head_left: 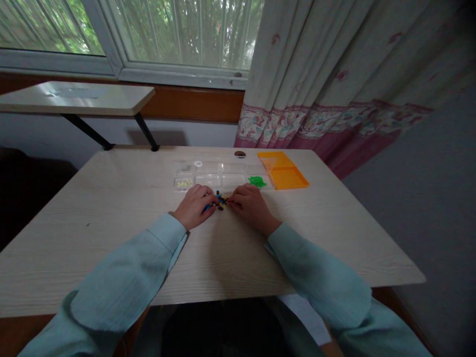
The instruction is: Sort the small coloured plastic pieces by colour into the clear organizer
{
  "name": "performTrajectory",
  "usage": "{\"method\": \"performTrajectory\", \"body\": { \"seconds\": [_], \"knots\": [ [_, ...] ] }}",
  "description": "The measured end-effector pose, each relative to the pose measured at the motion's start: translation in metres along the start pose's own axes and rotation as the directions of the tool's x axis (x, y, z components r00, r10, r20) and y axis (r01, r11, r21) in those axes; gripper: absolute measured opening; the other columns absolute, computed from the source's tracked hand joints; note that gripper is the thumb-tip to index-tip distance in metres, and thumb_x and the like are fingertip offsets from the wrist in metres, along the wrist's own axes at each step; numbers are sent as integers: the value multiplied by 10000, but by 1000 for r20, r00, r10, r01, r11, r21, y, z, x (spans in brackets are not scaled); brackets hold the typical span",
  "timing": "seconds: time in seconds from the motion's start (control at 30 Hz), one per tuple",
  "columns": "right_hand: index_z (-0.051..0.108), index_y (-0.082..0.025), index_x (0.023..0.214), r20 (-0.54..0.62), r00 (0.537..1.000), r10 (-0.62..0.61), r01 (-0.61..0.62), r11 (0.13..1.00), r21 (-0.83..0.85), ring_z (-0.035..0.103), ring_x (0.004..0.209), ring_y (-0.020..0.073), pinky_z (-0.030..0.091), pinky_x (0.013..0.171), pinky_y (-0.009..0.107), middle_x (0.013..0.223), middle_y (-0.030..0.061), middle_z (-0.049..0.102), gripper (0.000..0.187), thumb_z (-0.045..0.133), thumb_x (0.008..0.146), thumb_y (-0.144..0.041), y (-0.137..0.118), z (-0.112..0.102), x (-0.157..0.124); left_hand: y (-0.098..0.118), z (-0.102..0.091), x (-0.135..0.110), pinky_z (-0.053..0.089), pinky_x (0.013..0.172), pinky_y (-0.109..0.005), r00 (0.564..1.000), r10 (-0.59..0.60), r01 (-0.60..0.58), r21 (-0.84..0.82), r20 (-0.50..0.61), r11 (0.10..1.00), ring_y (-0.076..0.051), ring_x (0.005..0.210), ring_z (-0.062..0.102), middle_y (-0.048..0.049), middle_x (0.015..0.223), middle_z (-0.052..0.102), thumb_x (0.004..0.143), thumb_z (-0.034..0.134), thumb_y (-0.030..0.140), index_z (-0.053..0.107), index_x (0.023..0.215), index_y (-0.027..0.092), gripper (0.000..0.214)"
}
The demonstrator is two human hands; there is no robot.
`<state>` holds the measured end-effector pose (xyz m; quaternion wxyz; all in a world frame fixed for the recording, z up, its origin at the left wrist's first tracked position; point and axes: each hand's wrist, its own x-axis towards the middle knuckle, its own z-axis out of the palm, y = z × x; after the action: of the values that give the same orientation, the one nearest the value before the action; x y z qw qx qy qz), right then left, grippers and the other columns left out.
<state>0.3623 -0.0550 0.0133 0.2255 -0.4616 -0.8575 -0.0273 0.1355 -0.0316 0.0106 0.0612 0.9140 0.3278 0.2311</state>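
Observation:
A small heap of coloured plastic pieces point(220, 199), mostly blue, yellow and dark, lies on the table between my two hands. My left hand point(195, 204) curls around its left side, with bits of blue showing under the closed fingertips. From the right, my right hand point(252, 207) pinches at the heap's edge; what its fingertips hold is too small to name. Just behind the hands stands a clear compartment box point(222, 174). Pale yellow pieces point(184, 183) sit in its front left compartment, and green pieces point(257, 181) in the front right one.
An orange tray point(288, 171) lies at the back right, partly overlapped by clear plastic. A dark round object point(240, 154) rests near the table's back edge. At the back left, a raised shelf point(122, 101) stands on black legs. Curtains point(297, 74) hang behind the table.

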Motion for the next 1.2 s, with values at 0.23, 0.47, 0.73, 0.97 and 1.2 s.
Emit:
{"method": "performTrajectory", "body": {
  "seconds": [0.23, 0.47, 0.73, 0.97, 1.2],
  "knots": [
    [706, -212, 887, -19, 1000, 6, -5, 1000, 26, 498, 870, 194, 346, 809, 347, 869, 52, 638, 111, 603, 863, -244, 2, 1, -1, 0, 0, 0, 389, 858, -385, 1000, 1, -1, -2, 9, 1000, -224, 946, 465, -72, 985, 561, 868, 518, 254, 649, 977, 223, 174],
    [699, -244, 908, 38, 993, -114, 110, 990, 90, 488, 904, 190, 336, 797, 329, 911, 34, 641, 104, 610, 853, -243, -12, 0, 1, -1, -1, 0, 390, 846, -382, 1000, 3, -3, 16, 12, 1000, -221, 939, 468, -70, 975, 559, 859, 517, 245, 643, 956, 217, 161],
    [696, -232, 893, 56, 994, -91, 87, 994, 72, 475, 907, 191, 313, 806, 331, 916, 34, 632, 93, 629, 839, -269, -8, 1, 1, -1, -1, 0, 390, 853, -386, 999, 40, -40, 26, 18, 999, -223, 947, 471, -72, 1002, 560, 861, 535, 310, 640, 995, 216, 195],
    [682, -230, 895, 47, 997, -63, 63, 998, -5, 461, 918, 200, 296, 813, 340, 914, 39, 622, 132, 591, 871, -322, -18, 5, 3, -3, 1, 0, 383, 843, -388, 1000, 8, -8, 48, 5, 999, -225, 943, 475, -71, 986, 564, 858, 527, 286, 652, 963, 219, 177],
    [678, -238, 942, 48, 996, -70, 72, 996, -43, 459, 913, 204, 284, 809, 349, 907, 42, 618, 143, 570, 884, -311, -22, 8, 4, -3, 0, -1, 381, 834, -388, 1000, -6, 7, 46, -11, 999, -226, 948, 474, -71, 974, 564, 862, 521, 272, 662, 932, 215, 168]
  ]
}}
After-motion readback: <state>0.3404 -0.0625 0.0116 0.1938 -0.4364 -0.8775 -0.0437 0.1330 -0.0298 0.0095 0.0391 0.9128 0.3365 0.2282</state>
